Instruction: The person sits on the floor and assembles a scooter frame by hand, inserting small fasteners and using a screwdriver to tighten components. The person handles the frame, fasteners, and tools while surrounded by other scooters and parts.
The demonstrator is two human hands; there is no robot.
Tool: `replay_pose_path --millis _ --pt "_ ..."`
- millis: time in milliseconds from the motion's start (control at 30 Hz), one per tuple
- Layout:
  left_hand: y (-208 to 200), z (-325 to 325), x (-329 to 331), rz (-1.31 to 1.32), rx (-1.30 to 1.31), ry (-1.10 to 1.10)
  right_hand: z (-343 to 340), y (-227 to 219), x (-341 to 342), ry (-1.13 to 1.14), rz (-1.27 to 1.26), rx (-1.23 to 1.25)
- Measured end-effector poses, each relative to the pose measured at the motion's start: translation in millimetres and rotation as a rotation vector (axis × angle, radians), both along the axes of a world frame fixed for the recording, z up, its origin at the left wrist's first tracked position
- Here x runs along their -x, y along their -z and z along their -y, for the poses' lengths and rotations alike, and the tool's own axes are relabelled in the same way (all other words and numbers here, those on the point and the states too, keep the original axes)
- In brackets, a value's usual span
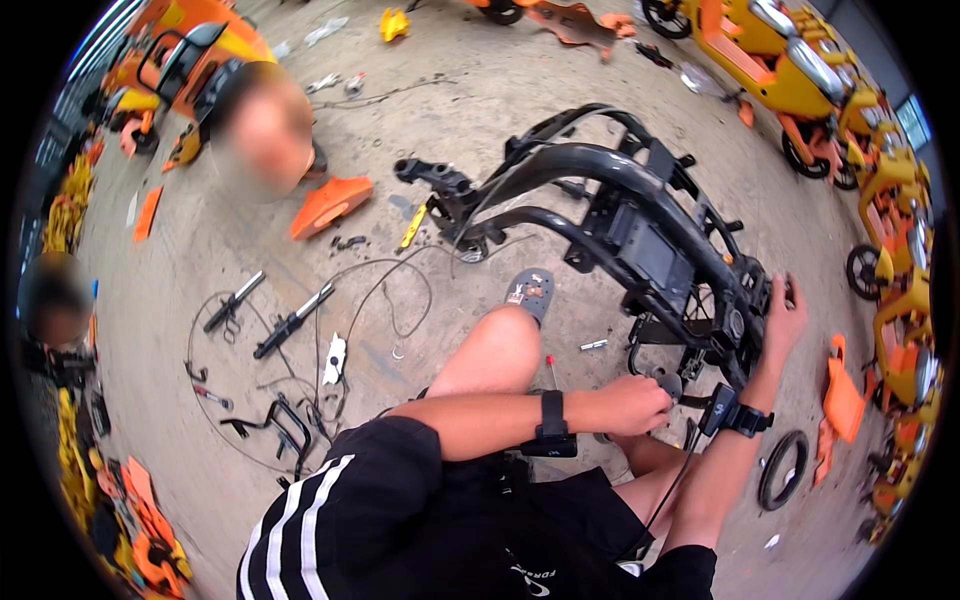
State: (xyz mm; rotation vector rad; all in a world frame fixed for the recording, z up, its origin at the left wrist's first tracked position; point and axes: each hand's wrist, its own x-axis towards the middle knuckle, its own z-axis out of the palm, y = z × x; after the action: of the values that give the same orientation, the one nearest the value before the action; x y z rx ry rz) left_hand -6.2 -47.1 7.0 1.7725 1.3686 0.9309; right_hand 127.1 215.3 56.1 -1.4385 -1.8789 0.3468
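A black stripped bike frame [610, 215] lies on the concrete floor in front of me. My right hand [783, 318] grips the frame's lower right end, fingers wrapped over a black part. My left hand [638, 403] is closed around a small dark tool or part pressed against the frame's underside near a round black piece [668, 383]; what exactly it holds is hidden by the fingers. Both wrists carry black bands. My bare knee [495, 350] and sandalled foot [530, 292] sit left of the frame.
Loose black handlebar parts [290, 322], cables [390, 300] and tools lie on the floor at left. An orange cover panel [330, 205] lies beyond them. Two other people sit at the left. Yellow-orange bikes [790, 60] line the right side. A black ring [782, 468] lies lower right.
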Motion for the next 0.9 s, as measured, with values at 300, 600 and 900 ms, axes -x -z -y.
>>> replay_pose_path --millis 300,600,900 --pt "-117.2 90.8 109.4 0.458 -0.018 -0.249 97.1 -72.9 -11.2 -0.069 -0.733 -0.216" --pt "7.6 119.1 266.2 0.233 -0.178 -1.081 243.6 -38.4 -20.8 -0.202 -1.007 0.452" --pt "-15.4 50.9 306.9 0.071 -0.041 -0.724 262.5 5.1 -13.9 -0.292 -0.927 0.735"
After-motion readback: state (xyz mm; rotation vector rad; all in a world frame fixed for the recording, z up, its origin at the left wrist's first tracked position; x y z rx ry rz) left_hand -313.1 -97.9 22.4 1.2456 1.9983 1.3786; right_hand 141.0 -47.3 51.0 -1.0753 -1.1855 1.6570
